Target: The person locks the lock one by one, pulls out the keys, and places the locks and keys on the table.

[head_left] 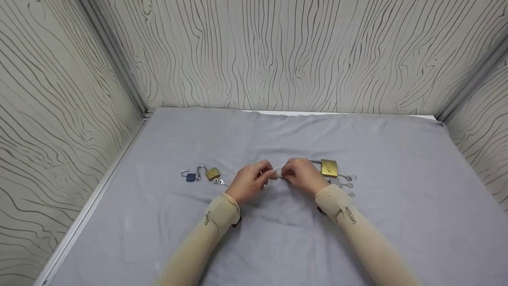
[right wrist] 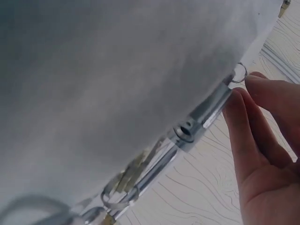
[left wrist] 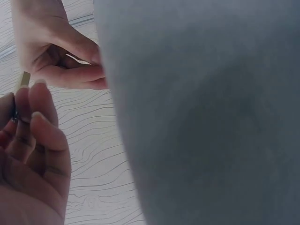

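Note:
My left hand (head_left: 251, 180) pinches a small brass padlock (head_left: 273, 175) between thumb and fingertips, its brass end (left wrist: 24, 78) showing in the left wrist view. Facing it, my right hand (head_left: 302, 174) pinches a thin metal key (head_left: 280, 177), mostly hidden by the fingers. In the right wrist view a metal ring (right wrist: 240, 73) shows at the right fingertips. Just beyond the right hand lie a large brass padlock (head_left: 329, 168) and a silver padlock (head_left: 335, 182), both partly covered by that hand in the head view.
Keys (head_left: 349, 177) lie right of the brass padlock. At left are a blue padlock (head_left: 191, 177) and another brass padlock (head_left: 212, 173), both with raised shackles, and small keys (head_left: 219, 181). A wrinkled grey cloth (head_left: 270, 246) covers the table, with patterned walls (head_left: 278, 51) around it.

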Tool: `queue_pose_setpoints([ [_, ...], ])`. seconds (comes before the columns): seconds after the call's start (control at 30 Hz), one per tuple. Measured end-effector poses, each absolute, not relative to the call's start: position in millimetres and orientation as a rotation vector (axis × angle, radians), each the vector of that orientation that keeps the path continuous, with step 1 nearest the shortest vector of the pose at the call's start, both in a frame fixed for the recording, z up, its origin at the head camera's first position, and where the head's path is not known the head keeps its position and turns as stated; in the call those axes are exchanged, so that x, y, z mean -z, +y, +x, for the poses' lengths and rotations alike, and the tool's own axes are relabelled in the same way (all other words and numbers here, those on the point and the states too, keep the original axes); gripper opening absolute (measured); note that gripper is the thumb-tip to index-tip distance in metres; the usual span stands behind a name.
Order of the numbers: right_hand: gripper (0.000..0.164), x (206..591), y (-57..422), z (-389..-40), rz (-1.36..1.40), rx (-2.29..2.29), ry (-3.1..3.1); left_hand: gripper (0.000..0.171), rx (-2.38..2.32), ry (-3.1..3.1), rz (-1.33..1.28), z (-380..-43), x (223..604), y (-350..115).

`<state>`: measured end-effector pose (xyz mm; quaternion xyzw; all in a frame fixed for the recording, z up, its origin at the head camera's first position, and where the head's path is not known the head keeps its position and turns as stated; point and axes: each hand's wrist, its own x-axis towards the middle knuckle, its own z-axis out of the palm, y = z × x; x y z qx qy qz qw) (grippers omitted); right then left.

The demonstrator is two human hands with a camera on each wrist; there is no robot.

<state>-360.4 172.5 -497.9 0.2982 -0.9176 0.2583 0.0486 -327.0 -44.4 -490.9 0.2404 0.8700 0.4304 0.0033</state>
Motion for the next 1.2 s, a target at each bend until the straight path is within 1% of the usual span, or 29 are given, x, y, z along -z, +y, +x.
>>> queue_pose_setpoints([
  [0.2, 0.013, 489.1, 176.8, -356.2, 0.889, -0.973, -2.689, 0.02, -1.365, 2.687, 0.722, -330.7, 494.5, -44.2],
  [0.37, 0.013, 483.9, 175.8, -350.7, 1.063, -1.112, -2.573, 0.019, -1.403, 2.65, 0.698, -331.9, 495.9, -44.3],
  [0.5, 0.02, 482.3, 172.6, -345.4, 1.127, -1.172, -2.535, 0.02, -1.449, 2.614, 0.677, -332.4, 496.0, -43.7],
  [0.57, 0.019, 482.4, 170.6, -344.2, 1.119, -1.133, -2.503, 0.02, -1.473, 2.588, 0.676, -332.8, 495.9, -43.2],
  [0.7, 0.013, 484.3, 167.5, -345.2, 1.127, -0.985, -2.413, 0.02, -1.537, 2.534, 0.675, -334.8, 496.0, -42.3],
  [0.83, 0.012, 485.7, 166.8, -348.7, 1.124, -0.896, -2.392, 0.012, -1.563, 2.55, 0.644, -337.6, 495.6, -42.5],
  [0.97, 0.012, 488.1, 165.5, -353.8, 1.056, -0.871, -2.484, 0.004, -1.498, 2.646, 0.618, -339.5, 497.9, -43.9],
  [1.2, 0.01, 496.4, 160.2, -360.6, 1.034, -0.791, -2.628, 0.008, -1.312, 2.75, 0.574, -339.4, 503.4, -43.4],
])
